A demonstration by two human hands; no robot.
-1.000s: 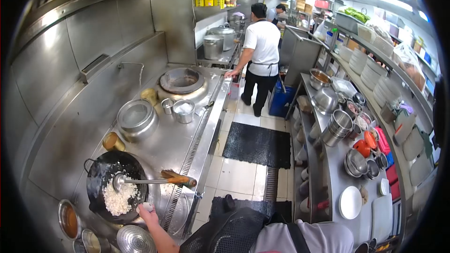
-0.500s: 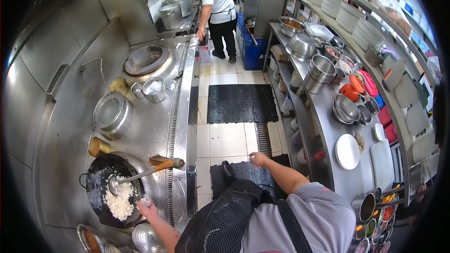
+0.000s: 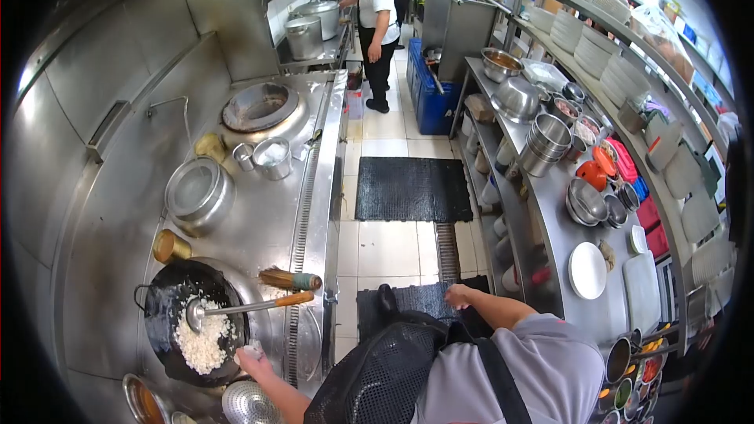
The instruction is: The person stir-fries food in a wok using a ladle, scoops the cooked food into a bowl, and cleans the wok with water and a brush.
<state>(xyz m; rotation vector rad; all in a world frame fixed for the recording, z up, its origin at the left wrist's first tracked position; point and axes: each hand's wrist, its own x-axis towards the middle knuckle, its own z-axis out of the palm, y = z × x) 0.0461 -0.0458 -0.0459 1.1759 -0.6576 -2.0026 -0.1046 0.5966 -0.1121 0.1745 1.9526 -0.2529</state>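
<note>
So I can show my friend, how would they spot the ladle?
On the steel stove at left, find the black wok of rice. The ladle rests its bowl there; its smooth wooden grip sets it apart from the bristly brush alongside.

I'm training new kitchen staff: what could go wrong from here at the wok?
The long metal ladle rests unheld in the black metal wok, its wooden handle jutting past the rim; a bump might flick out white rice.

The left hand is at the rim with what looks like a pale cloth; hot metal could burn it.

The straw-bristled brush lies near the front of the steel counter and might get knocked off.
</note>
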